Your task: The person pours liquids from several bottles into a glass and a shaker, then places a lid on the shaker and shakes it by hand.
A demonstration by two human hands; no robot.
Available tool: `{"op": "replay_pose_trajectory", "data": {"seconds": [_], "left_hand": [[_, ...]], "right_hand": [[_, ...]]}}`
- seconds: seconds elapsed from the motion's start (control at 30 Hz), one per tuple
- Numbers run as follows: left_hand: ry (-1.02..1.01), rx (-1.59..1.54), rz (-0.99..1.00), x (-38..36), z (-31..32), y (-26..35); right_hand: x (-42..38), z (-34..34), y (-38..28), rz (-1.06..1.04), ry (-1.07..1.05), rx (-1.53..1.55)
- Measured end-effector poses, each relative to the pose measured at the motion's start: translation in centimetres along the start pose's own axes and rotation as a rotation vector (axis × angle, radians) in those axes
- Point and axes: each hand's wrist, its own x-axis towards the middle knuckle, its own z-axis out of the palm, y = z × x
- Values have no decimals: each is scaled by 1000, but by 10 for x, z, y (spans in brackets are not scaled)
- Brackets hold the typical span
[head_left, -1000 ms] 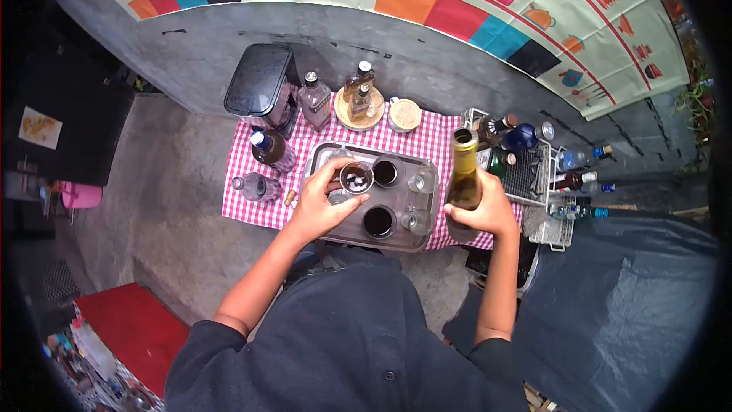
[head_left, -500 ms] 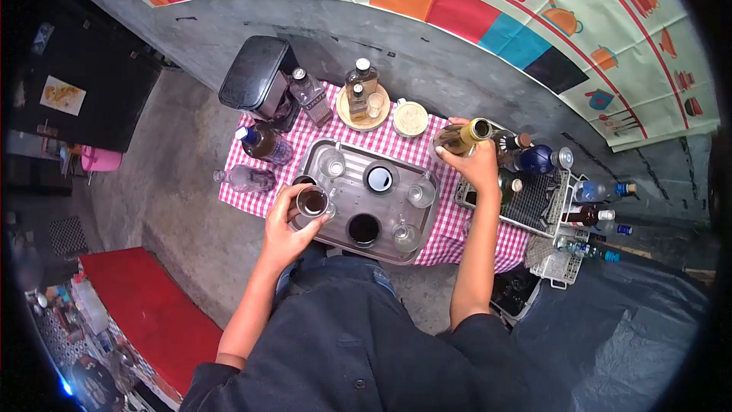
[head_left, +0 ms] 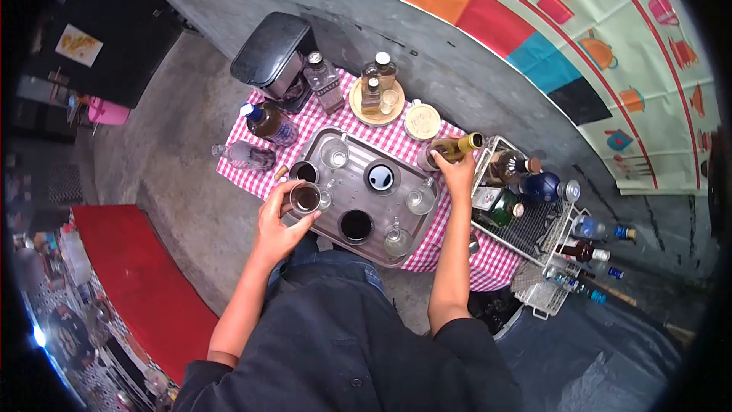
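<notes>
My left hand point(head_left: 276, 223) is wrapped round a clear glass point(head_left: 305, 198) with brown liquid in it, held over the left edge of the metal tray point(head_left: 332, 243). My right hand point(head_left: 455, 170) grips a wine bottle point(head_left: 450, 149) of yellowish-green glass with a gold neck, at the tablecloth just beyond the tray's right end. On the tray stand glasses of dark liquid, among them a middle one point(head_left: 380, 177), a front one point(head_left: 356, 226) and one at the left point(head_left: 303, 172). Clear glass mugs point(head_left: 335, 154) stand there too.
A wire rack point(head_left: 526, 235) with several bottles is at the right. Behind the tray stand a round wooden board point(head_left: 366, 113) with bottles, a lidded mug point(head_left: 422, 120), a tall clear bottle point(head_left: 324, 84) and a black bin point(head_left: 272, 49). A blue-capped bottle point(head_left: 268, 123) stands left.
My right hand has shifted the wine bottle away from the rack, nearer the tray, and its mouth now points more to the right. My left hand still holds the glass. The view has turned slightly.
</notes>
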Motion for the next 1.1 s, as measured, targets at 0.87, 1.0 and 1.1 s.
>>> {"op": "replay_pose_trajectory", "data": {"seconds": [0.87,1.0,1.1], "left_hand": [[-163,93,115,23,-63,-110],[-232,134,95,34,-69,-131],[-305,127,79,44,-71,-148]], "right_hand": [[-227,10,-61,335,-229,-430],[-238,22,-71,362,-203,-520],[-239,27,-67,365,-188,-541]]}}
